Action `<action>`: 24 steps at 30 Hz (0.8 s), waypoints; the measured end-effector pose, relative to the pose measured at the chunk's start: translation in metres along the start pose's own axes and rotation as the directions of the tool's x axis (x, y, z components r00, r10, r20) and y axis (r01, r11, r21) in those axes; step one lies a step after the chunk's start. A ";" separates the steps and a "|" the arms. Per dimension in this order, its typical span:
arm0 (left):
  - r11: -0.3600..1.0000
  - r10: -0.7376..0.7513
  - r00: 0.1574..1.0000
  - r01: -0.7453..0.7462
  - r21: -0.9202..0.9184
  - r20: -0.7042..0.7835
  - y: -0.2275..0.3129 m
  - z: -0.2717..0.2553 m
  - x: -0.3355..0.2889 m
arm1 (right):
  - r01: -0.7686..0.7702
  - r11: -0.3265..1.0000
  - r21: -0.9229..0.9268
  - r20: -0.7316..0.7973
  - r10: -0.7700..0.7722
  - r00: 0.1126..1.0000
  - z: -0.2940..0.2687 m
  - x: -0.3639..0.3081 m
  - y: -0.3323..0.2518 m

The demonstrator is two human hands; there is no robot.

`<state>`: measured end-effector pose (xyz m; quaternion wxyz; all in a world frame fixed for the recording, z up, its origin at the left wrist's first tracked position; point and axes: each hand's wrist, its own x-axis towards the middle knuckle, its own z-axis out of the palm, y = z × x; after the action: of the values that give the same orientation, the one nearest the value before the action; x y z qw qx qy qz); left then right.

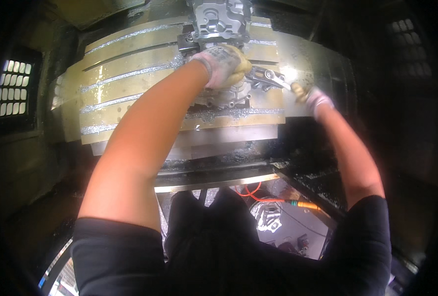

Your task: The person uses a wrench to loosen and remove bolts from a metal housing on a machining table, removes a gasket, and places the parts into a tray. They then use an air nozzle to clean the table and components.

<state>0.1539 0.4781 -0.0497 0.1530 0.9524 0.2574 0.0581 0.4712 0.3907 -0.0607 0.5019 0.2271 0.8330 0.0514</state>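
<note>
A light-grey metal casting [226, 96] lies on the slotted machine table, beneath my left hand [226, 65]. That hand wears a pale glove with a yellowish palm, and its fingers curl down over the casting; their tips are partly hidden. To its right, a dark clamp [258, 75] with a bolt and nut sits against the casting's side. My right hand [308, 96], gloved too, is closed round the outer end of a silver wrench [279, 82]. The wrench's head is at the nut on the clamp.
Behind my left hand stands another grey casting [221, 22], with a dark block [187, 42] beside it. Metal chips fill the slots of the machine table [113, 89]. Below the front edge [219, 182] are an orange hose [251, 192] and a loose casting [268, 217].
</note>
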 end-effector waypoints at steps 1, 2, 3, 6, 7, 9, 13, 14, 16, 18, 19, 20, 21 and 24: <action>1.000 0.017 0.998 -0.016 0.026 -0.063 -0.004 0.001 -0.003 | 0.185 0.937 -0.298 0.093 -0.164 0.982 -0.006 0.003 -0.022; 0.998 0.031 0.992 -0.025 0.049 -0.125 -0.007 0.004 -0.009 | 0.295 0.652 -0.699 0.230 -0.186 0.955 -0.015 0.000 -0.044; 0.997 0.046 0.982 -0.033 0.074 -0.182 -0.007 0.005 -0.018 | 0.401 0.200 -0.894 0.363 -0.201 0.910 -0.024 -0.004 -0.066; 0.998 -0.057 0.821 0.033 -0.053 -0.567 0.032 0.001 -0.061 | 0.111 -0.953 0.282 0.241 0.182 0.953 -0.043 -0.023 -0.118; 1.000 -0.006 0.680 -0.013 -0.020 -0.733 0.044 0.005 -0.076 | 0.217 -0.962 0.164 0.209 0.249 0.946 -0.043 -0.019 -0.131; 0.977 -0.208 0.662 0.111 -0.180 -0.721 0.077 0.003 -0.155 | 0.380 -0.914 -0.144 0.283 0.330 0.901 -0.082 0.015 -0.158; 0.816 -0.578 0.588 0.410 -0.408 -0.566 0.128 0.084 -0.315 | 0.620 -0.647 -0.443 0.500 0.396 0.770 -0.194 0.084 -0.162; 0.695 -0.717 0.492 0.448 -0.563 -0.494 0.139 0.111 -0.341 | 0.634 -0.607 -0.479 0.509 0.396 0.764 -0.208 0.099 -0.156; 0.483 -0.871 0.395 0.581 -0.655 -0.292 0.163 0.129 -0.371 | 0.660 -0.630 -0.411 0.615 0.343 0.710 -0.230 0.100 -0.151; 0.316 -0.925 0.361 0.550 -0.773 -0.121 0.174 0.143 -0.377 | 0.647 -0.673 -0.358 0.544 0.413 0.730 -0.222 0.088 -0.173; 0.372 -0.903 0.395 0.525 -0.765 -0.168 0.176 0.155 -0.375 | 0.678 -0.679 -0.283 0.380 0.570 0.729 -0.213 0.077 -0.192; 0.417 -0.886 0.412 0.513 -0.751 -0.211 0.181 0.167 -0.377 | 0.735 -0.678 -0.019 0.237 0.711 0.662 -0.212 0.060 -0.213; 0.309 -0.890 0.450 0.482 -0.820 -0.072 0.185 0.140 -0.359 | 0.706 -0.692 0.150 0.051 0.719 0.693 -0.201 0.040 -0.231; 0.144 -0.822 0.566 0.320 -0.936 0.067 0.178 0.104 -0.298 | 0.359 -0.882 0.306 -0.229 0.297 0.927 -0.183 0.019 -0.261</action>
<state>0.0008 0.1536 -0.1004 0.5648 0.4866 0.5705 0.3446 0.2212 0.1922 -0.0688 -0.2690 0.4424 0.2997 -0.8013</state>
